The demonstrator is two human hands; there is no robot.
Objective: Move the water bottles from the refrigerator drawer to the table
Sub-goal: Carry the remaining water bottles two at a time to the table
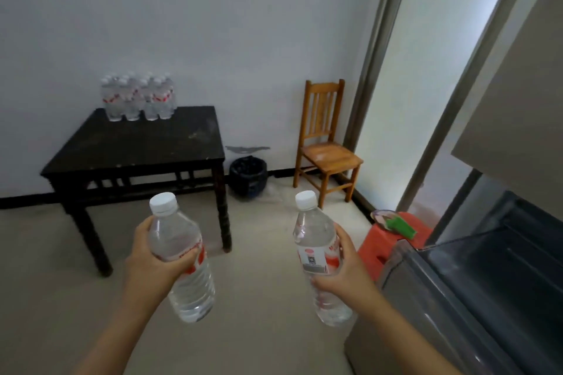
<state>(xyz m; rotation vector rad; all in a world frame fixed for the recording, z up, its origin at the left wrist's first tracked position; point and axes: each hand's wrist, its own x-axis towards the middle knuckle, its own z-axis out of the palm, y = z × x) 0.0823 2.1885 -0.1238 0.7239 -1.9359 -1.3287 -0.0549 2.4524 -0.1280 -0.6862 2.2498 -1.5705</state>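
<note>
1. Gripping the left bottle (173,228), the left hand (152,256) had its fingers curled round it; the right hand (341,268) clamped the right bottle (313,231) likewise, both above the pale floor (274,283).
2. A cluster of bottles (138,97) stood on the dark table (146,146), by the white wall (213,24).
3. A wooden chair (326,143) and a black bin (248,176) stood beyond; the refrigerator drawer (487,268) gaped at the right.

Cool, soft daylight is being let in through the tall frosted glass door (405,100) on the right; the plain white wall (213,24) is left dull grey-blue. The dark square wooden table (137,146) is nearly lost in shadow, a faint sheen caught near its far right corner. The cluster of clear plastic bottles (138,97) at its far left corner is blurred. The door's grey metal frame (373,64) is bowed by the wide lens.
</note>
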